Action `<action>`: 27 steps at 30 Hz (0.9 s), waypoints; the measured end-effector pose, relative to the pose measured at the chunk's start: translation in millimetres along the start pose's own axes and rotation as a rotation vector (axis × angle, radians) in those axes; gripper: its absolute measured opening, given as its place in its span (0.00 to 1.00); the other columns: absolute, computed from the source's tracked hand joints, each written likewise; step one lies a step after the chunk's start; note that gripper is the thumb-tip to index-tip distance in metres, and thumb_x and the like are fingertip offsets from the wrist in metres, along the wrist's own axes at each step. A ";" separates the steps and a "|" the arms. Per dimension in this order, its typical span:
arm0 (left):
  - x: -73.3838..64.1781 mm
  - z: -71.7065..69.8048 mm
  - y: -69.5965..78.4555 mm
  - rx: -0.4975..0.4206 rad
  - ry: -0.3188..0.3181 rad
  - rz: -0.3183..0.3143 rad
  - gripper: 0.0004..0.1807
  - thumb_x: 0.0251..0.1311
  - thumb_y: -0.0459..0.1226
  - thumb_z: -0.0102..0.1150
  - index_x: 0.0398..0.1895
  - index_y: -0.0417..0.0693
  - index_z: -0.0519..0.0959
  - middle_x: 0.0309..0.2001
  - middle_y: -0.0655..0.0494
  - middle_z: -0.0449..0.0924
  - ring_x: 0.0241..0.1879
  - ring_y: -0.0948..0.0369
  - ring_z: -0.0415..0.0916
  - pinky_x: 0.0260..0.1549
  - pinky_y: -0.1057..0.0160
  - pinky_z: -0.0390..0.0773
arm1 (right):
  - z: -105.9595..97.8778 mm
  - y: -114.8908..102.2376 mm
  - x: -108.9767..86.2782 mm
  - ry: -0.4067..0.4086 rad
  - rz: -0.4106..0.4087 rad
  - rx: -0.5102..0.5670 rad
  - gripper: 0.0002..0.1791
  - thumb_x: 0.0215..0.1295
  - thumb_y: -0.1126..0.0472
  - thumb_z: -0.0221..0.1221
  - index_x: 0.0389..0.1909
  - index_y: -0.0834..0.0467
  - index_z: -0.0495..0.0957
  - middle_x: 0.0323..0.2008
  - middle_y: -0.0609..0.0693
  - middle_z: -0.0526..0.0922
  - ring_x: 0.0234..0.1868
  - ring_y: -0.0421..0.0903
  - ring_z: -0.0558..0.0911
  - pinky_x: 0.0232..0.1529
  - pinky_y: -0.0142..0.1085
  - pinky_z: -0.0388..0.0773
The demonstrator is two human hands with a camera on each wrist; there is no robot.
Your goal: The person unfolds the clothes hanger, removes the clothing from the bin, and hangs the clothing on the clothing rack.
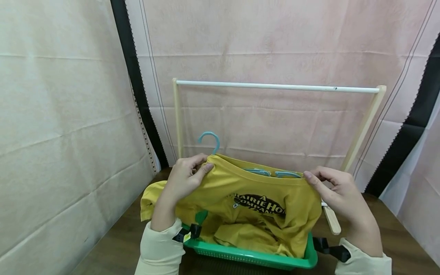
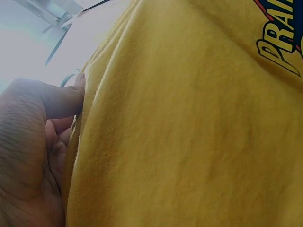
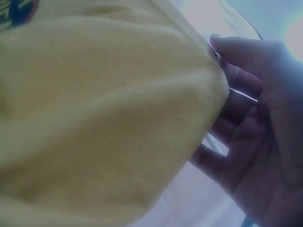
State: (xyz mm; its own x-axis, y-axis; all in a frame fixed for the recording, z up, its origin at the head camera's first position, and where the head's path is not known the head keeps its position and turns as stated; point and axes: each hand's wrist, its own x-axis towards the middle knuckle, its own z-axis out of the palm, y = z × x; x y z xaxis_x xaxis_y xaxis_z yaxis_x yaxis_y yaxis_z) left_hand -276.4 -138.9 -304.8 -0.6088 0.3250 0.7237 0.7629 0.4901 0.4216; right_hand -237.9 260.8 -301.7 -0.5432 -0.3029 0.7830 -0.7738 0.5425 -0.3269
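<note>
A yellow T-shirt (image 1: 213, 191) with a dark printed logo is held up by its neckline in the head view, its lower part bunched in a green basket. A light blue hanger (image 1: 218, 143) is inside it; the hook sticks out at the left of the neckline and parts of the frame show in the neck opening. My left hand (image 1: 182, 177) pinches the shirt's neckline beside the hook. At the other end of the neckline, my right hand (image 1: 338, 191) pinches the cloth between thumb and fingers. Yellow fabric (image 2: 165, 132) fills most of both wrist views.
Behind the shirt stands a rack with a white horizontal bar (image 1: 275, 87) and pale side posts (image 1: 364, 128). One of its wooden feet (image 1: 331, 221) lies right of the green basket (image 1: 247, 260). The brown table (image 1: 113, 244) is bordered by pale cloth walls.
</note>
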 end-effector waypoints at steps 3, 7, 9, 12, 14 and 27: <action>0.1 0.9 -0.1 -0.006 -0.026 0.001 0.08 0.73 0.44 0.57 0.33 0.58 0.79 0.20 0.65 0.66 0.20 0.65 0.63 0.21 0.65 0.64 | -0.6 -1.8 0.0 -0.003 0.015 0.019 0.17 0.65 0.75 0.61 0.29 0.48 0.82 0.18 0.39 0.73 0.18 0.34 0.68 0.19 0.29 0.66; -0.4 2.4 -0.7 -0.020 -0.053 0.008 0.08 0.73 0.43 0.57 0.32 0.57 0.78 0.20 0.65 0.65 0.19 0.65 0.61 0.20 0.66 0.62 | -0.8 -5.5 -2.0 -0.048 0.074 0.052 0.14 0.66 0.74 0.62 0.31 0.49 0.82 0.19 0.41 0.74 0.17 0.35 0.68 0.17 0.30 0.66; -0.3 2.9 -0.8 -0.026 -0.063 0.007 0.09 0.73 0.44 0.57 0.32 0.57 0.78 0.19 0.65 0.65 0.18 0.65 0.61 0.19 0.66 0.62 | -1.2 -6.3 -2.3 -0.065 0.086 0.058 0.13 0.66 0.73 0.62 0.33 0.49 0.82 0.20 0.42 0.75 0.17 0.35 0.70 0.17 0.30 0.66; 0.8 3.4 0.1 -0.037 -0.093 -0.001 0.09 0.73 0.45 0.57 0.33 0.58 0.79 0.19 0.65 0.66 0.18 0.65 0.61 0.19 0.66 0.62 | -2.1 -6.4 -1.2 -0.077 0.077 0.068 0.14 0.66 0.74 0.62 0.35 0.50 0.82 0.22 0.42 0.77 0.18 0.35 0.71 0.17 0.30 0.67; 1.9 3.9 1.4 -0.044 -0.116 -0.002 0.08 0.73 0.46 0.57 0.35 0.59 0.80 0.20 0.65 0.67 0.19 0.65 0.62 0.19 0.66 0.63 | -2.3 -5.9 -0.4 -0.077 0.062 0.070 0.14 0.65 0.75 0.62 0.36 0.50 0.82 0.22 0.43 0.78 0.18 0.35 0.71 0.17 0.30 0.67; 3.7 18.9 15.5 -0.055 -0.193 0.050 0.04 0.72 0.43 0.59 0.38 0.57 0.82 0.24 0.67 0.73 0.20 0.67 0.64 0.20 0.67 0.66 | 21.7 -13.3 10.3 -0.040 -0.067 0.082 0.17 0.61 0.76 0.65 0.35 0.47 0.84 0.25 0.39 0.78 0.20 0.34 0.69 0.20 0.27 0.66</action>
State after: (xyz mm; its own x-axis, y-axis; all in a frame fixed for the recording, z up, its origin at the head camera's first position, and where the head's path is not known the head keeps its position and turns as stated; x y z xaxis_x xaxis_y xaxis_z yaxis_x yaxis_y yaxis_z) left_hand -270.9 -114.8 -305.9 -0.5960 0.4998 0.6285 0.8009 0.4264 0.4204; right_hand -240.2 233.5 -300.8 -0.5011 -0.3681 0.7832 -0.8317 0.4548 -0.3184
